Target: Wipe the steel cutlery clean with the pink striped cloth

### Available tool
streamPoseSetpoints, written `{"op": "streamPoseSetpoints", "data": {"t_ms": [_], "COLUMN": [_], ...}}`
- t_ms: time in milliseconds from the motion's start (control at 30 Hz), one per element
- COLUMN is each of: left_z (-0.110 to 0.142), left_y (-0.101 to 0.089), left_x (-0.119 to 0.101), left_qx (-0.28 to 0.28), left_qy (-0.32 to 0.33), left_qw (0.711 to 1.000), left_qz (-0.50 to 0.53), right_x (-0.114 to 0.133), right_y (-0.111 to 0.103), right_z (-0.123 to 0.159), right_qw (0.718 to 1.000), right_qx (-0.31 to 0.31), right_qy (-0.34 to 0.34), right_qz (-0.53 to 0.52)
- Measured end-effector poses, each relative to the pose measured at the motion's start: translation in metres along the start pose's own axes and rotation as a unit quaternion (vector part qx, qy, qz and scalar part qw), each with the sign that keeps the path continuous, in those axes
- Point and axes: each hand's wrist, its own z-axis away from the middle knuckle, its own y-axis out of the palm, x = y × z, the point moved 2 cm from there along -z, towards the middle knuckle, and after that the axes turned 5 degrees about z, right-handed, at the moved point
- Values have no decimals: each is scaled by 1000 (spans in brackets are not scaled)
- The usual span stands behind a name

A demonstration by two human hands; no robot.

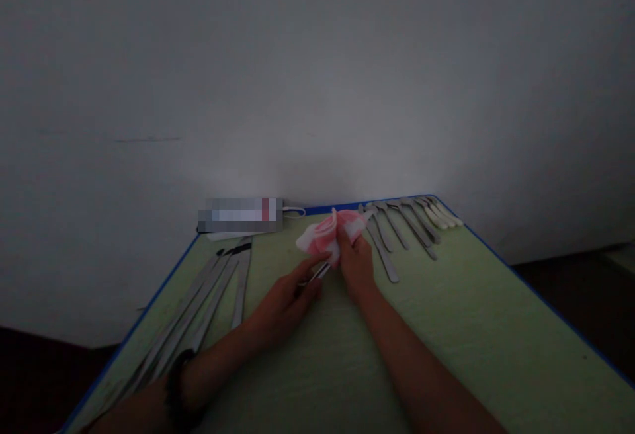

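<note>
A pink-and-white cloth [325,234] is bunched over the table's middle. My right hand [356,259] is closed on it, fingers pressed into its folds. My left hand [292,292] grips a slim, shiny metal utensil [318,273], whose upper end goes into the cloth. That end is covered, so its kind cannot be made out. Right of the cloth lies a row of metal spoons and similar cutlery [381,249], handles toward me. To the left, beyond my left forearm, several long flat metal utensils [208,288] are laid side by side.
The green tabletop [446,335] has a blue edge and stands against a pale wall [317,90]. A blurred-out box-like item [241,216] with a white cord loop [296,210] sits at the back left. Several white-handled pieces [441,214] lie at the back right corner.
</note>
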Motion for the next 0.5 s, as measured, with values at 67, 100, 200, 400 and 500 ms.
{"op": "streamPoseSetpoints", "data": {"t_ms": [67,100,200,400,500], "left_z": [0,0,0,1,1], "left_y": [0,0,1,2,3], "left_x": [-2,-2,-1,2,3], "left_qx": [-2,0,13,16,9], "left_qy": [-9,-10,-8,-15,-14], "left_qw": [1000,1000,1000,998,998], "left_qz": [-5,0,25,63,59], "right_x": [-1,-1,3,7,3], "right_y": [0,0,0,3,1], "right_z": [0,0,0,-1,-3], "right_qw": [1000,1000,1000,993,986], "right_qx": [9,11,10,33,43], "right_qy": [13,19,27,67,77], "right_qz": [4,3,-5,-97,-140]}}
